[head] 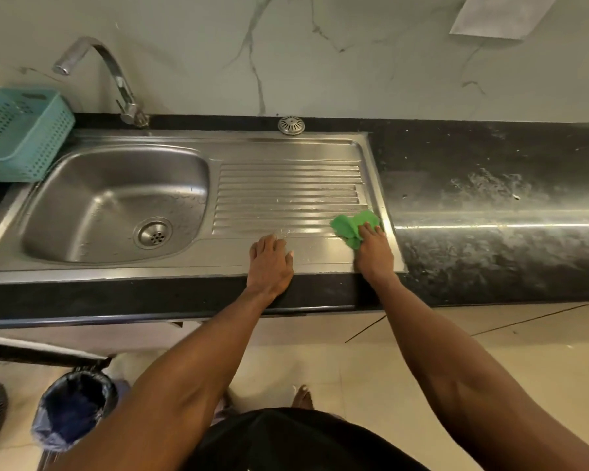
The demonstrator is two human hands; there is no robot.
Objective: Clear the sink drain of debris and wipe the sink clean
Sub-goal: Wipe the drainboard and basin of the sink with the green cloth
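Wiping drainboard right of the drain [152, 233]: right hand [374, 254] is pressing green cloth [352, 226] with a curled grip at the sink's [116, 137] far-right edge; left hand [269, 263] is bracing flat, grip relaxed. Suggest following the ribs, overlapping passes toward the drain.

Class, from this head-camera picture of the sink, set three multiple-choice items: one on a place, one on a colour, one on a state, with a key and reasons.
1. Where does the loose strainer cap lie?
A. in the basin
B. on the counter behind the drainboard
C. in the basket

2. What colour is the cloth?
A. green
B. yellow
C. white

3. How does the left hand lie?
A. gripping the faucet
B. holding the cloth
C. flat on the sink's front rim

Key: 1 B, it lies at the wall behind the drainboard. 2 A, the cloth under the right hand is bright green. 3 C, its fingers lie straight on the steel, holding nothing.
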